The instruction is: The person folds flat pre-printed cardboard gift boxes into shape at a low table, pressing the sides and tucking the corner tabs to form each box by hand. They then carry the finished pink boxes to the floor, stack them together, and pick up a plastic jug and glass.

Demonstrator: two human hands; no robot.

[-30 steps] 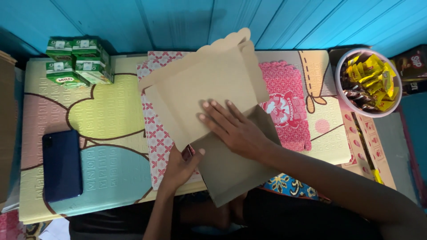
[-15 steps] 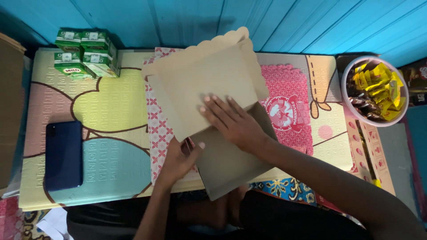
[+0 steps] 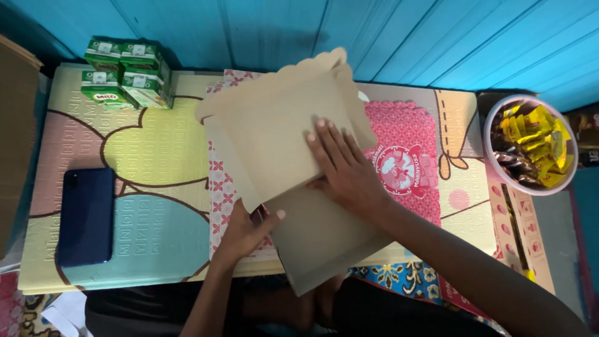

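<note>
A flat tan cardboard box blank [image 3: 274,131] with a scalloped top edge lies on the patterned mat, folded over a lower cardboard panel [image 3: 321,243]. My right hand [image 3: 342,168] presses flat on the upper panel, fingers spread and pointing up-left. My left hand [image 3: 246,231] grips the left edge of the cardboard near the fold, thumb on top of the lower panel.
A dark blue phone [image 3: 86,215] lies on the pastel foam mat [image 3: 137,156] at left. Several green drink cartons [image 3: 125,72] stand at the back left. At right, a pink bowl [image 3: 493,165] holds yellow and brown sachets. Brown cardboard [image 3: 15,131] is at the far left.
My right hand has slid a little up the upper panel. The left hand keeps its hold at the fold. The view has shifted slightly.
</note>
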